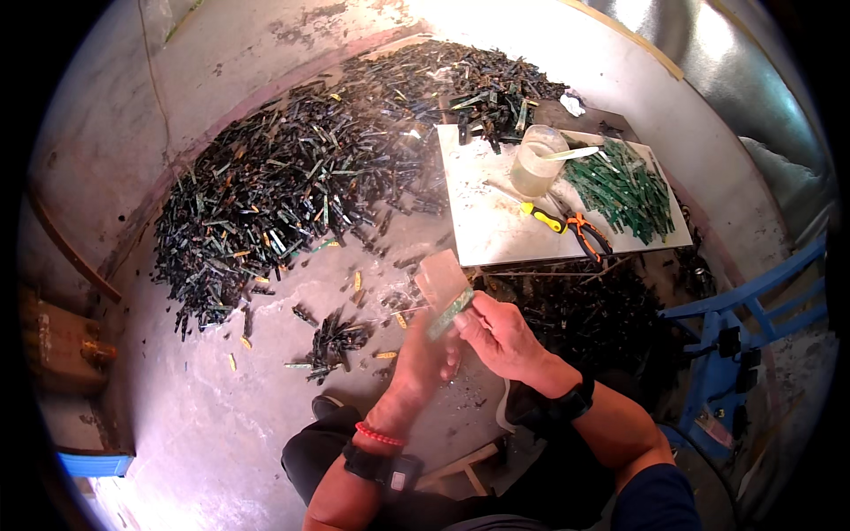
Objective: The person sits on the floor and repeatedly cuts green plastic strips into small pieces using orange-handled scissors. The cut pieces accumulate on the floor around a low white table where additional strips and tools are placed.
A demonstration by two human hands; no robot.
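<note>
My right hand (500,336) pinches a narrow green strip, perhaps a small circuit board (452,313), between thumb and fingers. My left hand (421,352) is smeared by motion right beside the strip, so its fingers do not show clearly. Just beyond the strip is a flat pinkish-brown piece (441,274); which hand bears it, if either, I cannot tell. On the white board (482,234) ahead to the right lie many similar green strips (624,190), a yellow-and-black handled tool (544,218) and orange-and-black pliers (588,237).
A clear plastic cup (537,164) of cloudy liquid, with a pale flat stick (571,154) across it, stands on the board. A large heap of dark strips (292,177) covers the floor ahead and left. A small pile (334,343) lies nearer. A blue chair (735,327) is at right.
</note>
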